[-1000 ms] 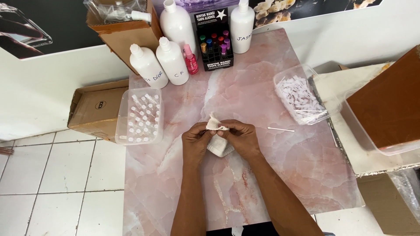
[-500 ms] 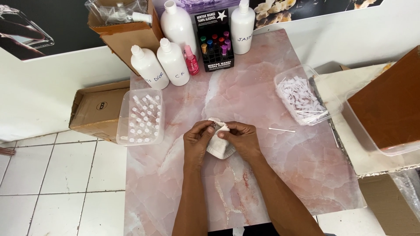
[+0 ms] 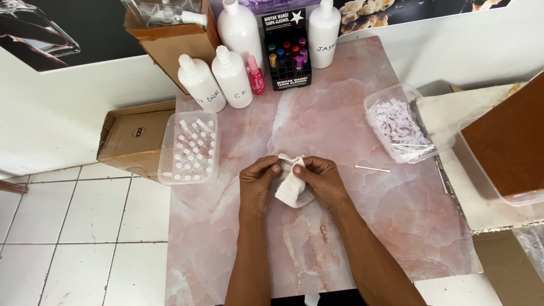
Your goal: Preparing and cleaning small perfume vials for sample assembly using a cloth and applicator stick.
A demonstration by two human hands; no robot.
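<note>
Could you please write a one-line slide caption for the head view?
Left hand and right hand pinch a small white cloth over a pink marble table.

A small white cloth pouch (image 3: 290, 187), crumpled and soft, lies mid-table with its top edge pinched up.

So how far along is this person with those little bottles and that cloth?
Done, by the look of it: a clear tray at the table's left edge stands packed with small capped vials. In hand: the left hand and right hand together pinch a small white cloth; whether it wraps anything is hidden. Untouched: a thin white stick lying right of the hands, and a tub of white strips.
</note>
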